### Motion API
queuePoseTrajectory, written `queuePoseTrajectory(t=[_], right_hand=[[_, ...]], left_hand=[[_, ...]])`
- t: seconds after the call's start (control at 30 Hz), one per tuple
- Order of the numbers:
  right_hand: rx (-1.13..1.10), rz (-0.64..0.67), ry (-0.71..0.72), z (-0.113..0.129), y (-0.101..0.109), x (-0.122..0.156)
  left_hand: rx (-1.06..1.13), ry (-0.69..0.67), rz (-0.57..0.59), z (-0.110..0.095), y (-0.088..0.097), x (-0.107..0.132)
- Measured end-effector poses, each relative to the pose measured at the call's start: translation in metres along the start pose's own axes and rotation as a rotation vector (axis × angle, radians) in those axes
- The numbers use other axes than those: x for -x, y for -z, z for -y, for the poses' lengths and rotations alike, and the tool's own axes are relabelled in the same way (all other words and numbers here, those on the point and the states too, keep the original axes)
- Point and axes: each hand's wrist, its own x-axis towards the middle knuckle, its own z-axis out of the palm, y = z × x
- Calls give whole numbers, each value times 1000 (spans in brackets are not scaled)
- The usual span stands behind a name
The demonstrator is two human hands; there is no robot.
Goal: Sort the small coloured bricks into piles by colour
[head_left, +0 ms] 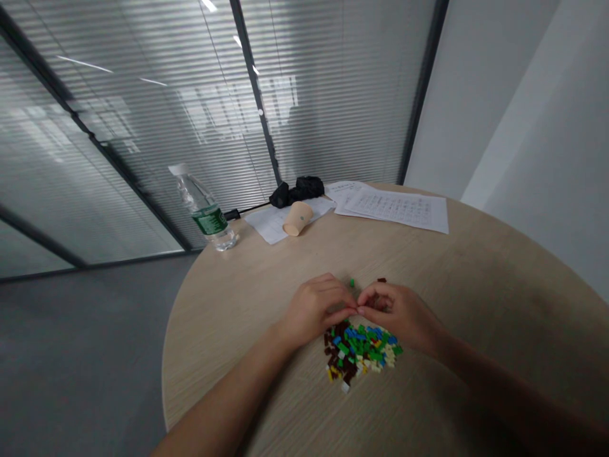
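A pile of small building bricks [362, 352] in green, blue, brown, yellow and white lies on the round wooden table [476, 285]. My left hand [316, 311] and my right hand [404, 315] meet fingertip to fingertip just beyond the pile, both pinched closed. What sits between the fingertips is too small to make out. A single green brick [352, 282] and a single brown brick [381, 280] lie apart, just past my hands.
A water bottle [205, 212] stands at the table's far left edge. A paper cup [297, 219] lies on its side on a sheet of paper [271, 223]. Printed sheets [394, 206] and a black bundle [299, 189] are at the back. Glass walls with blinds stand behind.
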Motion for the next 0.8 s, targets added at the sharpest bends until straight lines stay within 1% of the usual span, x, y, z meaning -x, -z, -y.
queuePoseTrajectory(t=[0.13, 0.27, 0.33, 0.4, 0.5, 0.57, 0.67, 0.8], right_hand=[[-102, -20, 21, -4, -1, -2], [-172, -32, 1, -4, -3, -1], [-185, -39, -1, -2, -2, 0], [-181, -54, 12, -3, -1, 0], [-134, -75, 28, -5, 0, -1], [-88, -80, 38, -7, 1, -1], [-14, -86, 55, -6, 1, -1], [58, -124, 92, -2, 3, 1]], left_hand=[[-2, 10, -4, 0, -1, 0], [-32, -18, -44, -1, 2, -1], [-65, -9, -79, 3, 4, 0], [-124, 60, -132, 12, 6, 1], [-219, 260, -239, 30, 7, 4], [-261, 365, -290, 39, 7, 7], [-280, 434, -283, 44, 4, 8], [-262, 482, -236, 41, 2, 8]])
